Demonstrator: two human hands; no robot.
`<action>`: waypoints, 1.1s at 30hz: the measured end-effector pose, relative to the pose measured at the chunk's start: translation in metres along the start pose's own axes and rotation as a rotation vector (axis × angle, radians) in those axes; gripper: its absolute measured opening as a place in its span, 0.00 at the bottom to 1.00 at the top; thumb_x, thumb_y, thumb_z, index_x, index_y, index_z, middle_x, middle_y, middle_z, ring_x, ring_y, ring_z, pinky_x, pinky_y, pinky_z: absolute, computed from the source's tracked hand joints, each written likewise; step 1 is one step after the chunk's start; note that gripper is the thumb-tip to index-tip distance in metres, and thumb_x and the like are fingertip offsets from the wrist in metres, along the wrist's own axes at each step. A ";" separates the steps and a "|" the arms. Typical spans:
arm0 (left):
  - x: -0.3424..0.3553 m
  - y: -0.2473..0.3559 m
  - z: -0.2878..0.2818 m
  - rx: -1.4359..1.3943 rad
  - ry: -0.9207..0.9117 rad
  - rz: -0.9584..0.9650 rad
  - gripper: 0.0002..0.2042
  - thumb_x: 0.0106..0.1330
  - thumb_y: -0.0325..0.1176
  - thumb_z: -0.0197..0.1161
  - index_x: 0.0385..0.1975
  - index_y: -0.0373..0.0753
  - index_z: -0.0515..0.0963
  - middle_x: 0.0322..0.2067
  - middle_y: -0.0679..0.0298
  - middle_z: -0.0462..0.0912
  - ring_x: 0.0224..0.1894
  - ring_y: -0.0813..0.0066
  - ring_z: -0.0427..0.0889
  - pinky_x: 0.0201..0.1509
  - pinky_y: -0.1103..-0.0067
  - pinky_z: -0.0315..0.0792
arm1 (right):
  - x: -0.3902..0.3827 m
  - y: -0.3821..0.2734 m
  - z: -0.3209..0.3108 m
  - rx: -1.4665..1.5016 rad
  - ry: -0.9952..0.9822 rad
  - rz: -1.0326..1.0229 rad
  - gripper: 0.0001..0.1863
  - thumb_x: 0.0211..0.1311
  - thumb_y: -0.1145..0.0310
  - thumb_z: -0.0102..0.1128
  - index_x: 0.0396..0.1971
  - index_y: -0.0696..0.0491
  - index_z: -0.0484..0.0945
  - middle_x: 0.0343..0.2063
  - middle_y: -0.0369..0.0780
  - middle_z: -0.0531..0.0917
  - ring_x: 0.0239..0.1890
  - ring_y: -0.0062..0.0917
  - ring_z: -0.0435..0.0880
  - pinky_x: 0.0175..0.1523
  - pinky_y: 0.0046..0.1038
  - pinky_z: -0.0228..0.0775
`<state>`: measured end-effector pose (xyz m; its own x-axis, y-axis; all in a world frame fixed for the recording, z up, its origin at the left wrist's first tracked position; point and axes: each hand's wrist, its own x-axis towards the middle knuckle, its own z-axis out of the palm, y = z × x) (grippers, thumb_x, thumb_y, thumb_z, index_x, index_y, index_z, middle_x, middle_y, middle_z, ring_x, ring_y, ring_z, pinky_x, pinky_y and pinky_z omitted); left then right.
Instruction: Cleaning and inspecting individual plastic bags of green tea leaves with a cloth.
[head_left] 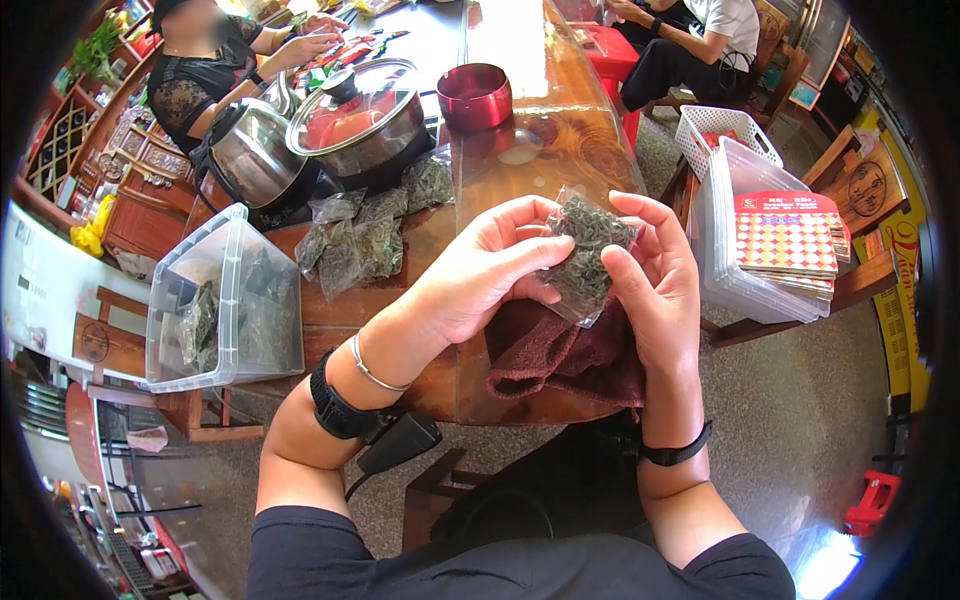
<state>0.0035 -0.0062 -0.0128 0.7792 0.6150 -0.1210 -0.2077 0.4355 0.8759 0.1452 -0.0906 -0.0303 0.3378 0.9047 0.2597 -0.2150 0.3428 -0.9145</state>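
Above the surface [560, 130], both hands pinch one bag.
Left hand [490, 270] at nine o'clock and right hand [655, 270] at three o'clock grip the clear bag of dried leaves [585, 255].

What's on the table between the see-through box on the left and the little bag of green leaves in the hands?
In the head view, a pile of small clear bags of dried green leaves lies on the glossy wooden table, between the clear plastic box and the held bag.
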 end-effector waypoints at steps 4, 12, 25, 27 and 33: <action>0.000 0.002 0.003 0.057 0.007 -0.008 0.08 0.59 0.35 0.56 0.35 0.40 0.71 0.28 0.73 0.74 0.27 0.91 0.73 0.27 0.90 0.70 | 0.001 -0.001 0.006 0.022 0.040 0.000 0.19 0.53 0.74 0.53 0.46 0.56 0.63 0.29 0.33 0.72 0.28 0.10 0.69 0.30 0.12 0.60; 0.001 -0.001 -0.003 -0.012 -0.016 -0.036 0.10 0.62 0.34 0.51 0.40 0.38 0.72 0.29 0.70 0.76 0.26 0.87 0.74 0.25 0.89 0.70 | 0.001 0.000 0.001 0.020 0.021 0.036 0.20 0.52 0.74 0.54 0.47 0.56 0.62 0.27 0.33 0.73 0.29 0.11 0.70 0.30 0.11 0.60; 0.001 -0.002 -0.006 0.147 -0.039 -0.006 0.11 0.56 0.28 0.57 0.38 0.34 0.70 0.33 0.66 0.76 0.33 0.84 0.75 0.39 0.86 0.70 | 0.000 -0.004 0.002 -0.023 -0.045 0.053 0.24 0.50 0.78 0.56 0.48 0.56 0.61 0.27 0.34 0.73 0.29 0.12 0.72 0.35 0.11 0.62; 0.000 0.001 -0.006 0.141 -0.059 0.006 0.11 0.55 0.27 0.57 0.37 0.34 0.70 0.33 0.66 0.76 0.34 0.83 0.75 0.40 0.85 0.70 | 0.000 -0.002 0.000 -0.037 -0.051 0.048 0.24 0.50 0.78 0.56 0.49 0.56 0.61 0.26 0.34 0.73 0.30 0.12 0.72 0.35 0.11 0.62; 0.001 -0.004 -0.003 0.134 -0.007 0.025 0.07 0.55 0.32 0.58 0.32 0.39 0.72 0.25 0.74 0.74 0.24 0.92 0.69 0.25 0.93 0.61 | -0.001 -0.002 0.002 -0.035 -0.083 0.036 0.25 0.50 0.78 0.56 0.49 0.56 0.60 0.27 0.35 0.73 0.30 0.12 0.72 0.36 0.12 0.63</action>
<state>0.0036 -0.0053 -0.0178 0.7789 0.6198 -0.0953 -0.1470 0.3283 0.9331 0.1435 -0.0914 -0.0280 0.2526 0.9347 0.2500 -0.1933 0.3020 -0.9335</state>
